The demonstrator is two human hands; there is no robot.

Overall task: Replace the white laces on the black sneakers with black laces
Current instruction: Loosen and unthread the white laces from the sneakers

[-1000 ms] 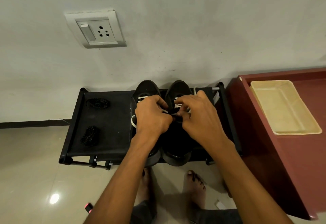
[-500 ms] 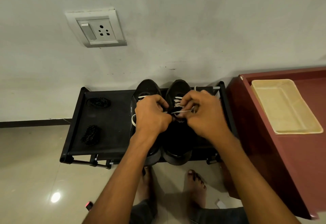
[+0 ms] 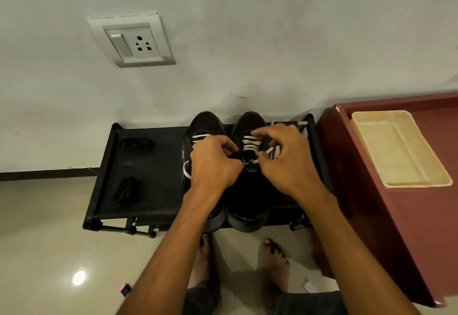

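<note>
- Far left on the black shoe rack [image 3: 158, 190], I saw two coiled bundles of black laces: one near the back [image 3: 136, 144], the other near the front edge [image 3: 125, 190], well apart from the shoes.
- On the wall above them sat a white switch-and-socket plate [image 3: 132, 39].
- The left sneaker [image 3: 207, 123] stood on the rack with its toe toward the wall, white lace [image 3: 200, 137] crossing its eyelets and a loop of it hanging by the side at my wrist.
- My left hand [image 3: 214, 163] lay over that shoe's tongue area, reaching across to the other shoe; its fingers were curled tight at the throat of the right sneaker, though I could not tell exactly what they pinched.
- The right sneaker [image 3: 250, 126] stood just beside the left one, touching it, its white lace [image 3: 250, 143] still threaded through the upper rows.
- My right hand [image 3: 287, 163] hovered over the right shoe's outer side, fingers curled and pinching a loose length of that white lace.
- My bare feet stood on the tiled floor [image 3: 49, 240] in front of the rack.
- Far right, a maroon surface [image 3: 409, 228] carried an empty-looking cream tray [image 3: 396, 148].
</note>
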